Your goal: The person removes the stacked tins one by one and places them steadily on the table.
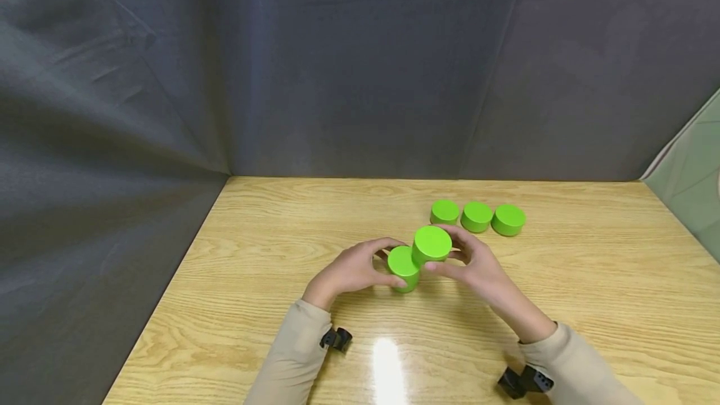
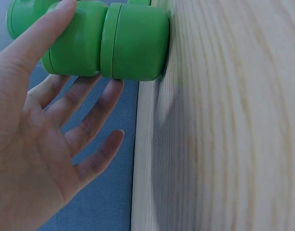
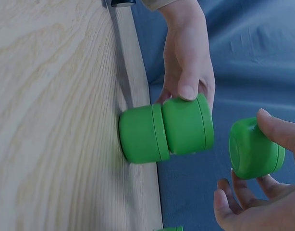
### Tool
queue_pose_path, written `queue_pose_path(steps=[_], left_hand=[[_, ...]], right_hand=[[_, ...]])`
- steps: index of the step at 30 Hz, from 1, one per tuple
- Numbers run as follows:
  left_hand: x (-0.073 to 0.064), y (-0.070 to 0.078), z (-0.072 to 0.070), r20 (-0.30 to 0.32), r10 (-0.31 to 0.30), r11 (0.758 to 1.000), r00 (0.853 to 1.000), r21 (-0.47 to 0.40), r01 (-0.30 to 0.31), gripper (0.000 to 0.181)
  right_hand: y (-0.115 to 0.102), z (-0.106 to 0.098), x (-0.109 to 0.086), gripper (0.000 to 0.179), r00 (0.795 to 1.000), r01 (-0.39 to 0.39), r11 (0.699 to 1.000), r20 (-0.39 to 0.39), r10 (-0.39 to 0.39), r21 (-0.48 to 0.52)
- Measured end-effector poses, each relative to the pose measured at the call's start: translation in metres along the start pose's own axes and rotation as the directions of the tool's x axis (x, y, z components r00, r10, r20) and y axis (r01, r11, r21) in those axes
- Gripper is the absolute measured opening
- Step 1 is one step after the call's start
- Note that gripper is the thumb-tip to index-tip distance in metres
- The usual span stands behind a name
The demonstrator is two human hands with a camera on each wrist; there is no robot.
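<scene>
left hand grips stacked jar | right hand holds raised jar

Counter, wood-grain, one, on my feed; dark fabric, behind and left of it; pale-green surface, to its right.

Is a streaky wooden bench. Has three green pots in a row near the back, and a stack's bottom pot nearer the front.

Beige sleeves carry 2 seemingly boxy black cameras.
</scene>
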State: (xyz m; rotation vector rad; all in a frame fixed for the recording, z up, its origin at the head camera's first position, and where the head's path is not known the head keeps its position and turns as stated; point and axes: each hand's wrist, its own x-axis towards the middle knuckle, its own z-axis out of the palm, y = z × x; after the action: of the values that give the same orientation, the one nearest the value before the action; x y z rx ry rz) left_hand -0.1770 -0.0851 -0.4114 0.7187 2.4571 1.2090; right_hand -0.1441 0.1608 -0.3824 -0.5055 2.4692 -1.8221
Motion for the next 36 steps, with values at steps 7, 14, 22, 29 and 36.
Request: queue_pose_path(steps=[7, 14, 22, 29, 36], left_hand=[[0.000, 0.000, 0.000, -0.004, 0.007, 1.000, 1.000, -0.005, -0.007, 0.064], [0.000, 0.000, 0.000, -0.012, -0.005, 1.000, 1.000, 0.007, 0.005, 0.065], [0.000, 0.001, 0.001, -0.013, -0.008, 1.000, 1.000, 0.014, 0.008, 0.067], [0.000, 0.001, 0.000, -0.015, -0.013, 1.000, 1.000, 0.012, 0.013, 0.066], [-0.001, 0.002, 0.000, -0.011, -0.014, 1.000, 1.000, 0.008, 0.015, 0.065]], right_hand=[[0.000, -0.010, -0.003, 0.064, 1.000, -0.016, 0.999, -0.014, 0.015, -0.036], [0.004, -0.019, -0.006, 0.064, 0.999, -0.022, 0.999, -0.033, 0.020, -0.044], [0.011, -0.032, -0.012, 0.062, 0.997, -0.047, 0.997, -0.068, 0.043, -0.069], [0.016, -0.044, -0.017, 0.064, 0.995, -0.075, 0.995, -0.078, 0.070, -0.070], [0.020, -0.054, -0.020, 0.065, 0.991, -0.110, 0.990, -0.087, 0.102, -0.093]])
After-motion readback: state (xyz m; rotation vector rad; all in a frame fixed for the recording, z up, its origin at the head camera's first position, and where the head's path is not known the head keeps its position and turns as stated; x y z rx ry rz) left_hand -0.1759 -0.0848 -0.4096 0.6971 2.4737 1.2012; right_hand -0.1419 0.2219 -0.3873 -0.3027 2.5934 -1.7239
